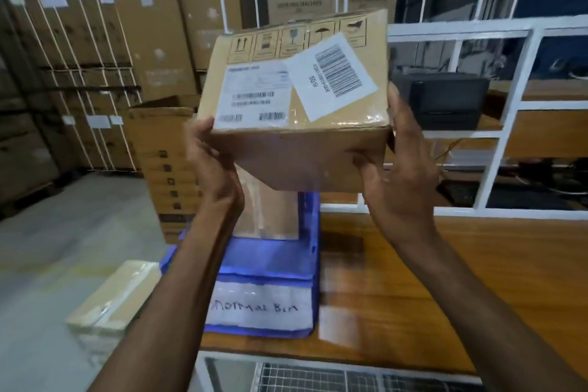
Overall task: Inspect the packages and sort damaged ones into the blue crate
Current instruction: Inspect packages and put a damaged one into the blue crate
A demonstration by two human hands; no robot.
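Cardboard package (302, 159) raised in two hands above a blue crate (270, 259).
Both forearms reach up and forward. The left hand (211, 165) grips the package's lower left corner. The right hand (401, 188) clasps the lower right corner, thumb under the front edge, fingers up the side. One tilted package is held, bearing two white barcode labels (331, 76). One crate sits on the wooden table (445, 280) with one box (270, 210) inside; one taped box (117, 296) lies lower left.

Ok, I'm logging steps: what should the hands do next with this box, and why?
Probably tilt the box to see its hidden sides. The left hand and right hand hold it; only the labelled face and one plain face show, both seemingly intact.
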